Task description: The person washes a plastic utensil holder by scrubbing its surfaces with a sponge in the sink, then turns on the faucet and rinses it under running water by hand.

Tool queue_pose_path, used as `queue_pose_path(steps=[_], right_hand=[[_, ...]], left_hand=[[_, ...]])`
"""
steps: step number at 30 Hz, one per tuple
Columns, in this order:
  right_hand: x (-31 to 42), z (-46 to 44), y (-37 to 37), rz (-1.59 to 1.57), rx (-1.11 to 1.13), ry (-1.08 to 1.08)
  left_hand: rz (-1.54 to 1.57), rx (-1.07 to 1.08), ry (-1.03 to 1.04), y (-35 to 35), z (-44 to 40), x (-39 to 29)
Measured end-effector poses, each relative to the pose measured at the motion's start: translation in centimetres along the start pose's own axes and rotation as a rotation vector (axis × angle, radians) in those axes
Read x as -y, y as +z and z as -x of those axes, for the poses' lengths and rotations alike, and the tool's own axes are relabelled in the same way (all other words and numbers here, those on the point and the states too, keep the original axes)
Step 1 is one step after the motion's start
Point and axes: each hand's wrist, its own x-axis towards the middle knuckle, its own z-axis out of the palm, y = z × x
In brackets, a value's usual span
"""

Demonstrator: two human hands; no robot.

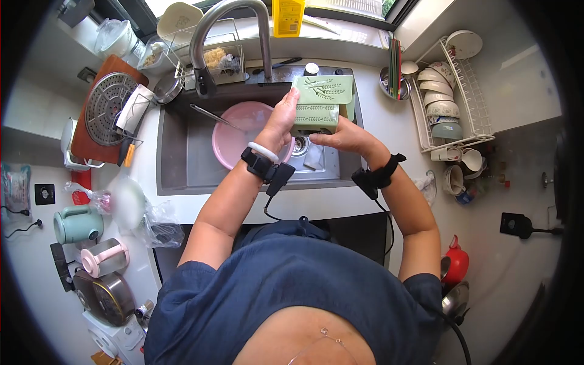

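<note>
Head cam, close-in, looks fwd/dn at sink [191, 155].

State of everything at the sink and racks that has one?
Green holder: in left hand, right hand at its lower edge
Pink basin: upright in sink; water inside unclear
Metal utensil: leaning over basin rim
Faucet: no stream visible
Chopsticks: standing
Bowls: racked

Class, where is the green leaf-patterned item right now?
In the head view, the green leaf-patterned item is held between the left hand and right hand, over the sink, to the right of the pink basin.
</note>
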Motion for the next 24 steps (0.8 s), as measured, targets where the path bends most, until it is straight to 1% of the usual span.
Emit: queue_pose_path(steps=[1,3,4,6,7,9,10,12,13,14,16,20,22,23,24], right_hand=[[-0.2,0.0,0.0,0.001,0.005,0.000],[-0.8,-0.3,0.0,0.023,0.046,-0.091],[-1.0,-0.2,0.3,0.019,0.048,-0.091],[-0.8,0.0,0.8,-0.007,-0.009,-0.128],[-0.9,-0.1,0.7,-0.004,-0.009,-0.127],[-1.1,-0.4,0.6,-0.179,0.074,-0.011],[-0.8,-0.3,0.5,-0.176,0.079,-0.012],[0.2,-0.1,0.5,0.060,0.129,0.003],[0.6,0.0,0.5,0.164,0.130,-0.026],[0.7,0.0,0.5,0.163,0.128,-0.024],[0.8,-0.1,0.5,0.267,0.132,-0.060],[-0.4,-0.3,0.4,0.347,0.103,-0.093],[-0.6,-0.3,0.2,0.247,0.071,-0.086],[-0.8,-0.1,0.3,0.246,0.070,-0.085],[-1.1,0.1,0.5,0.265,0.009,-0.108]], left_hand=[[0.003,-0.004,0.002,-0.1,0.0,0.1],[0.040,0.010,-0.006,-0.4,-0.1,0.1],[0.039,0.006,-0.007,-0.6,-0.1,0.1],[-0.048,0.039,0.037,-0.5,-0.1,-0.3],[-0.046,0.041,0.038,-0.4,-0.1,-0.3],[-0.061,0.025,0.059,-0.2,0.4,-0.5],[-0.058,0.021,0.063,-0.1,0.6,-0.5],[-0.097,-0.009,-0.022,-0.2,0.7,-0.7],[-0.097,-0.009,-0.025,-0.5,0.7,-0.4],[-0.056,-0.001,-0.023,-0.7,0.5,-0.1],[-0.018,0.014,-0.024,-1.0,0.1,0.5],[0.020,0.024,-0.040,-1.0,-0.3,1.3],[0.024,0.011,-0.054,-1.1,-0.7,1.6],[-0.009,0.004,-0.035,-1.1,-0.7,1.5],[-0.042,-0.004,-0.015,-1.1,-0.8,1.4]])
